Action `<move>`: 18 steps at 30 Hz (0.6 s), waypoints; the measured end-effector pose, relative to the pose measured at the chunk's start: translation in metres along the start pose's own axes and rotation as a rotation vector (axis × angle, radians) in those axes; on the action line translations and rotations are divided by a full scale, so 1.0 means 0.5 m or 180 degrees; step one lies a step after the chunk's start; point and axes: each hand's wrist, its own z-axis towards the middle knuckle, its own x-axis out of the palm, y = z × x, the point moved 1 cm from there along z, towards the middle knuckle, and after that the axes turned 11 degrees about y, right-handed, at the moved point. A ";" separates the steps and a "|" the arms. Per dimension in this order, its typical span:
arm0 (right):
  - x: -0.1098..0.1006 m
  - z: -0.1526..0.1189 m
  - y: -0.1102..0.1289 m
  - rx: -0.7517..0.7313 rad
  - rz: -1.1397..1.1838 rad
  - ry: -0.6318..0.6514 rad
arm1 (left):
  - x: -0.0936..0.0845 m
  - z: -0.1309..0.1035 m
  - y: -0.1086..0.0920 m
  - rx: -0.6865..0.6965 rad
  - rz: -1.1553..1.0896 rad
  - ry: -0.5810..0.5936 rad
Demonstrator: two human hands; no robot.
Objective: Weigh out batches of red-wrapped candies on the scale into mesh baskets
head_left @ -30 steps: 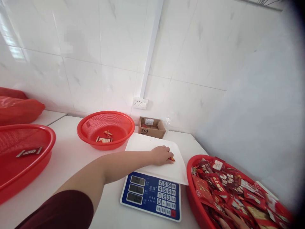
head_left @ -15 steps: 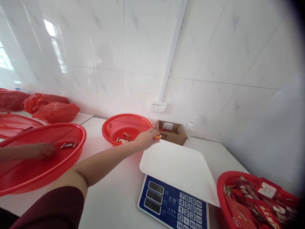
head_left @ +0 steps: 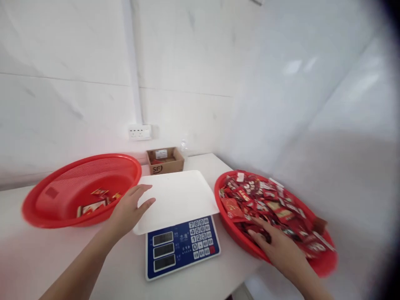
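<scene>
My left hand [head_left: 129, 208] hovers by the left edge of the scale's white pan [head_left: 178, 196], thumb and fingers apart with nothing between them. Below the pan is the blue scale panel [head_left: 184, 250] with dark displays and number keys. To the left of this hand, a red plastic basket [head_left: 50, 191] contains a few small wrapped snacks [head_left: 93, 206]. My right hand [head_left: 279, 248] reaches over the near rim of another red basket [head_left: 229, 231], heaped with red snack packets [head_left: 271, 204]. Its fingers are spread at the packets, and nothing is visibly gripped.
A small open cardboard box [head_left: 167, 166] stands behind the scale, with a clear plastic bottle [head_left: 184, 146] beside it. A wall socket [head_left: 140, 132] is on the tiled wall. The white table's edge [head_left: 240, 277] runs below the right basket.
The view has swung right. My left hand, earlier pinching a small red-and-yellow packet above the pan's back corner, is now empty. My right hand has come into view at the full basket.
</scene>
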 end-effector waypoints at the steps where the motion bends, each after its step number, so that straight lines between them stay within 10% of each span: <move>1: -0.006 -0.003 0.014 0.0069 0.0015 0.0018 | 0.009 0.004 -0.007 0.0081 -0.0063 0.0062; 9: -0.028 -0.007 0.038 -0.0067 0.0328 0.0193 | 0.032 0.014 -0.002 0.0287 -0.0221 0.0081; 18: -0.134 0.122 -0.080 0.0367 -0.0535 -0.0635 | 0.009 0.014 0.032 0.0289 -0.0168 -0.0027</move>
